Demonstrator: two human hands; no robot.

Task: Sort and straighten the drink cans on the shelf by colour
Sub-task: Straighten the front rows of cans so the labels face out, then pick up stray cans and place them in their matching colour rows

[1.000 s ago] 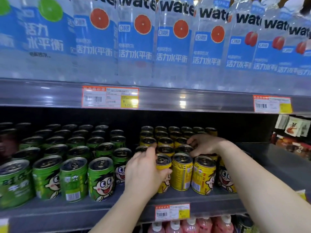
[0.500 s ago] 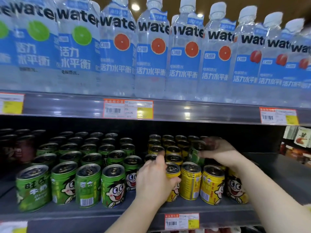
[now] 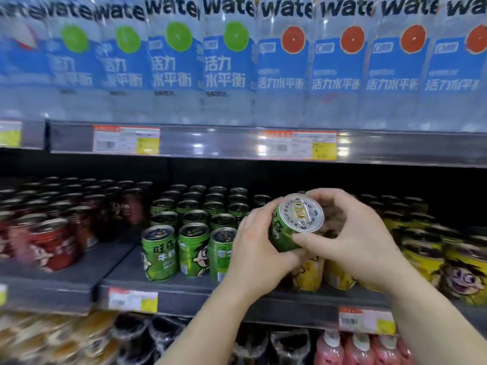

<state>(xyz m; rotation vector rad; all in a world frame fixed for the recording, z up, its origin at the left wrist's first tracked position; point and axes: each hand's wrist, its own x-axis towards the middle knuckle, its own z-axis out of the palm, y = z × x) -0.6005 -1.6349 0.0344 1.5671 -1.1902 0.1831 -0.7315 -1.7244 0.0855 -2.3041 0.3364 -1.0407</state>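
Both hands now grip one green can [image 3: 288, 227], tilted with its top toward the camera: left hand [image 3: 257, 248] and right hand [image 3: 353, 235], lifted off the shelf [image 3: 184, 291] between green cans [image 3: 195, 233] and yellow cans [image 3: 421, 246]; earlier only the right held it.

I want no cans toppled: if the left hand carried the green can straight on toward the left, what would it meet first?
Probably the front-row green cans just beyond the left hand; depth is unclear.

Held can [image 3: 295, 222] between left hand [image 3: 259, 248] and right hand [image 3: 353, 233], before shelf [image 3: 184, 288]; bottles [image 3: 229, 61] above.
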